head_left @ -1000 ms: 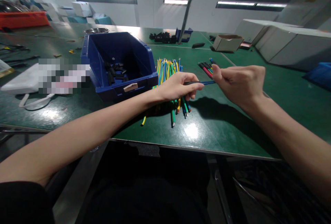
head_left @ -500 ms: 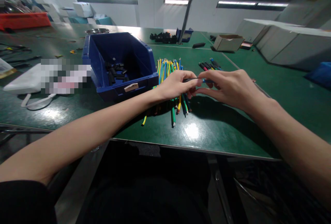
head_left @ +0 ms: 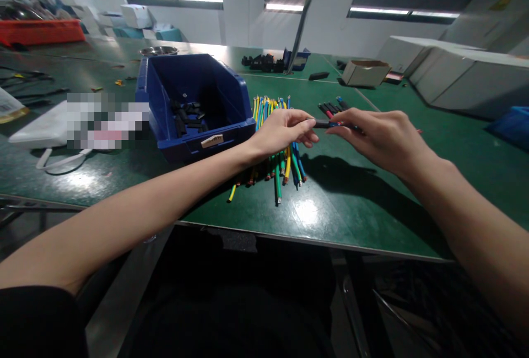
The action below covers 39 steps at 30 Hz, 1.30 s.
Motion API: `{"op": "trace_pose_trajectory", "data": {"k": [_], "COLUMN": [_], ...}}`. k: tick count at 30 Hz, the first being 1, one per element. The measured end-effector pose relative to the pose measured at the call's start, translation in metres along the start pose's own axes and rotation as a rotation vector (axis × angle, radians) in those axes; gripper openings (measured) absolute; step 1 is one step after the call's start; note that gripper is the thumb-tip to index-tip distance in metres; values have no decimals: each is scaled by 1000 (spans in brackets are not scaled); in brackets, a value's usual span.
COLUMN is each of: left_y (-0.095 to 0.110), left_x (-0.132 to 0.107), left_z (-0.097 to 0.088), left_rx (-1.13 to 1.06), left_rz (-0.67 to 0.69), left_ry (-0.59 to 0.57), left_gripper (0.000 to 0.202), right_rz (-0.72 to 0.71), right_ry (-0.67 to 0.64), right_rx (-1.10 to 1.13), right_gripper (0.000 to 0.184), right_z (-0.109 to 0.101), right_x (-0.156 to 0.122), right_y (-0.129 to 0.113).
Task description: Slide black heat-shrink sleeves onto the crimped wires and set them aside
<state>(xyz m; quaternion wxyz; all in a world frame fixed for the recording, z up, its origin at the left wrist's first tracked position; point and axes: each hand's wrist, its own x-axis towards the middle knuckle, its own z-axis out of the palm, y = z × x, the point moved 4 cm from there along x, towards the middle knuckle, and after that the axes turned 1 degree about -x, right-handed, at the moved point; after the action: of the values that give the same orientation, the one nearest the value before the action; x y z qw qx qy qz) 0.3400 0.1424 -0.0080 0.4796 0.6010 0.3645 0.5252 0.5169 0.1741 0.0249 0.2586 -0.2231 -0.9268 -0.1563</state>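
Note:
My left hand (head_left: 285, 129) pinches a short black tube-like sleeve (head_left: 321, 123) between thumb and fingers, above a bundle of cut wires. My right hand (head_left: 376, 135) grips a wire (head_left: 335, 124) showing blue and red where it meets the sleeve; most of it is hidden by the fingers. Under and beside my left hand lie many yellow-green, green and blue wires (head_left: 278, 184) with bare ends. Beyond my right hand several wires with black sleeved ends (head_left: 328, 108) rest on the table.
A blue bin (head_left: 165, 151) holding black sleeve pieces stands left of the wires. The green table (head_left: 248, 215) also bears a white device (head_left: 41, 129), a small cardboard box (head_left: 366, 73), black parts (head_left: 264, 63) and large white boxes (head_left: 467, 71). A metal pole (head_left: 303, 22) rises behind.
My right hand has shifted slightly right, away from my left, so the black sleeve and coloured wire between them show more. Both hands keep their hold.

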Motion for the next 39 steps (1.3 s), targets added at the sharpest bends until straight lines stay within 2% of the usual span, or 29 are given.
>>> {"op": "trace_pose_trajectory", "data": {"k": [5,9,16,22,31,35,39], "left_y": [-4,-4,0,-2,-5,-5,-4], "left_x": [1,1,-1,1,-1,1,2], "left_z": [-1,-1,2,1,0,2,-3], "left_rx": [-75,-79,-73,-62,-21,-43,7], "left_rz": [33,54,66,41,-16,-33,-14], "left_ry": [-52,-60,-112,-65,-28,-13,72], "left_gripper": [10,13,14,8,17,20,20], "right_rz": [-74,-66,-54,-90,-46,-38,-34], "right_ry": [51,21,72,84,27,96,155], "right_rx": [64,72,24,5,110,80,1], "right_gripper": [30,27,30,35,26,22,19], "right_z": [0,2,2,-2,1,0,1], "right_x": [0,-1,0,3,3,4,4], "right_y": [-2,-2,-7,-13,-14,-11,-7]}}
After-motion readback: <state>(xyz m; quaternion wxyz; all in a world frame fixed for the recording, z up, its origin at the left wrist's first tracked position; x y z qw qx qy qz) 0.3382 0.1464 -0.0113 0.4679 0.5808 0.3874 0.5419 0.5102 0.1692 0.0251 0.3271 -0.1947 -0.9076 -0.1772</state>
